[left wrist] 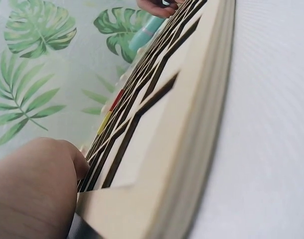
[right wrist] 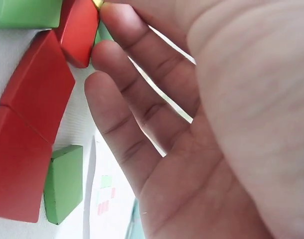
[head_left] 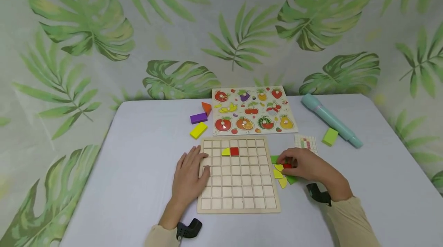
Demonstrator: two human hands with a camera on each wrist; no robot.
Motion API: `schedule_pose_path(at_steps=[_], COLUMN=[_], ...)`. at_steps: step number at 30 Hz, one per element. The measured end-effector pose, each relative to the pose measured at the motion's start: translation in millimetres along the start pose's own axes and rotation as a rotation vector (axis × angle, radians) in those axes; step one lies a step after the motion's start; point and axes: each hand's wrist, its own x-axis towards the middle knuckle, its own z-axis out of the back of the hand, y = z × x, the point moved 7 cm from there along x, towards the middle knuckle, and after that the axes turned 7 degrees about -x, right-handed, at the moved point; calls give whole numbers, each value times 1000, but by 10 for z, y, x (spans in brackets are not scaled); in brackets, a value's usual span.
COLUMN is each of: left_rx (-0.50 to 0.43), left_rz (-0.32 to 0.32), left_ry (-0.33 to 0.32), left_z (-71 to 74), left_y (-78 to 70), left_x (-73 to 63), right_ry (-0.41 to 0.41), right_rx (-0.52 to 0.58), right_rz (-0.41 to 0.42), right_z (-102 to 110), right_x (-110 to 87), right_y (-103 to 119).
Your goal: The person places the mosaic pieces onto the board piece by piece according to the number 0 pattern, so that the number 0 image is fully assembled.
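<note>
My left hand [head_left: 188, 177] rests along the left edge of a wooden grid board [head_left: 238, 213], its fingertips and thumb on the rim and outer squares. On the board, a yellow tile [head_left: 226, 151] with a curved edge sits beside a red square tile [head_left: 234, 151]. My right hand [head_left: 304, 164] reaches over a small pile at the board's right side, thumb and forefinger apart above a red piece [head_left: 287, 166]. Yellow pieces [head_left: 278, 174] and green pieces [head_left: 292, 179] lie around its fingertips. In the right wrist view, red blocks [right wrist: 22, 164] and a green block [right wrist: 65, 184] lie beside the fingers.
A fruit puzzle board [head_left: 254, 110] stands behind the grid. Left of it lie orange [head_left: 206, 108], purple [head_left: 199, 118] and yellow [head_left: 199, 130] blocks. A pattern card [head_left: 306, 143], a green block [head_left: 330, 137] and a teal stick-like object [head_left: 330, 120] are at the right.
</note>
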Motion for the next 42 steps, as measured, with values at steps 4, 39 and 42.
schedule_pose_path(at_steps=[4,39,42], left_rx=[-2,-9,-9], left_rz=[2,-9,1], left_ry=[2,-7,4], left_z=[-44,3,15], left_y=[23,14,22], left_x=[24,-57,-33], right_ry=[17,-66,-98], right_rx=[8,-186,-209], right_rz=[-38,-77,-87], right_z=[-18,-35,-32], right_x=[0,-126,-107], right_y=[-13,108,120])
